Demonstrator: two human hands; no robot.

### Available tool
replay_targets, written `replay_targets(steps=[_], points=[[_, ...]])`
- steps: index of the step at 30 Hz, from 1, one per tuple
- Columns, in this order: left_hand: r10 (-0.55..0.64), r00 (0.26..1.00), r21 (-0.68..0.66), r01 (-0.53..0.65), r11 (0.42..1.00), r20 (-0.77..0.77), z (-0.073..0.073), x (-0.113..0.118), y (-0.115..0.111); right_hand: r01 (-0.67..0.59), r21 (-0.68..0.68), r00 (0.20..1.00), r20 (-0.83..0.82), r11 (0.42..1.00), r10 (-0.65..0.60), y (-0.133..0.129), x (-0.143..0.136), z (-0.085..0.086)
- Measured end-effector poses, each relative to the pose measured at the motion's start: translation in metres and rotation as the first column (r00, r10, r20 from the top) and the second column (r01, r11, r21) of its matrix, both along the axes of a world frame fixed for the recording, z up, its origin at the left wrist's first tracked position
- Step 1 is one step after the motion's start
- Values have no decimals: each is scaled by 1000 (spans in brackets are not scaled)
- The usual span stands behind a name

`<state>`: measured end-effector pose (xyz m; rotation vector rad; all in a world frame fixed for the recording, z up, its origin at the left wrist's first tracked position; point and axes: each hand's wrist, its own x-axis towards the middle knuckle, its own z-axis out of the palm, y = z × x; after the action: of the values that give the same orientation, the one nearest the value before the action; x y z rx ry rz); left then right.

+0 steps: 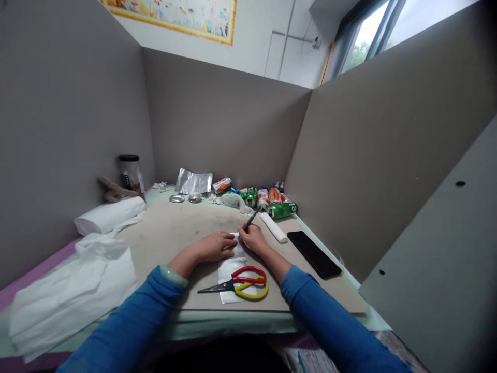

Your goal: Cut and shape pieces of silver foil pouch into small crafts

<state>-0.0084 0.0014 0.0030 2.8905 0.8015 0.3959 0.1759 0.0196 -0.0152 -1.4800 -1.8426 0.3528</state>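
My right hand [252, 238] is closed around a dark pen-like tool [252, 217], whose upper end slants up and away; its tip is hidden. My left hand [215, 245] rests beside it, fingers stretched out and pressing on a shiny silvery-white strip [229, 265]. The strip runs between both hands toward me. Across its near part lie scissors [229, 285] with one red and one yellow handle, their dark blades pointing left. Beneath everything is a beige board [166, 233].
A white bar [274, 228] and a black phone [313, 254] lie to the right. Several drink cans [282, 209] and a silver sheet [193, 182] are at the back. At left are a white paper roll [112, 215], paper sheets [70, 295] and a black-lidded jar [131, 173]. Grey panels [225, 119] surround the table.
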Motion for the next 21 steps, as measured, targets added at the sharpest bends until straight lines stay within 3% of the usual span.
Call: replay_targets(steps=[13, 21], points=[[1, 999, 13, 0, 1000, -39, 0, 0, 1, 8, -6, 1000, -5, 1000, -8, 0, 0, 1], [23, 999, 8, -23, 1000, -28, 3, 0, -2, 11, 14, 996, -90, 1000, -10, 5, 2, -4]])
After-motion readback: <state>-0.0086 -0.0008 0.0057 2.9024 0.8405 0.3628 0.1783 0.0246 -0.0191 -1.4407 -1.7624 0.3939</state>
